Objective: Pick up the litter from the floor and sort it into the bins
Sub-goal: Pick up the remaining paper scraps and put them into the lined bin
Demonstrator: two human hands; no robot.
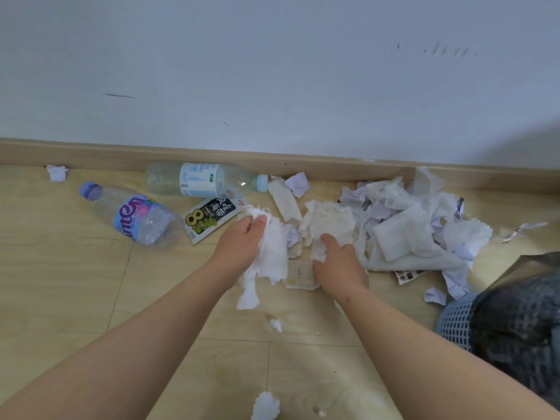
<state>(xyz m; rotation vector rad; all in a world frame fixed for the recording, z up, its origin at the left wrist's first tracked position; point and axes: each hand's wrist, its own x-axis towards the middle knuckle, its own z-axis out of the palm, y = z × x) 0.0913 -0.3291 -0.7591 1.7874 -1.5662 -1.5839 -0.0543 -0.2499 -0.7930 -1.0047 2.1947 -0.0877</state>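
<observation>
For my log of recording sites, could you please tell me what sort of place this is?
Probably an indoor room in a home or office, seen at floor level: a pale wood-look floor, a wooden skirting board along a plain white wall, and a blue mesh bin beside scattered tissues.

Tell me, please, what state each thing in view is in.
Left hand: grips white tissue bunch.
Right hand: grips paper towel lying on the floor.
Purple-label bottle: capped, on its side.
White-label bottle: capped, on its side by the baseboard.
Black packet: flat on the floor.
Blue basket: partly hidden.
</observation>
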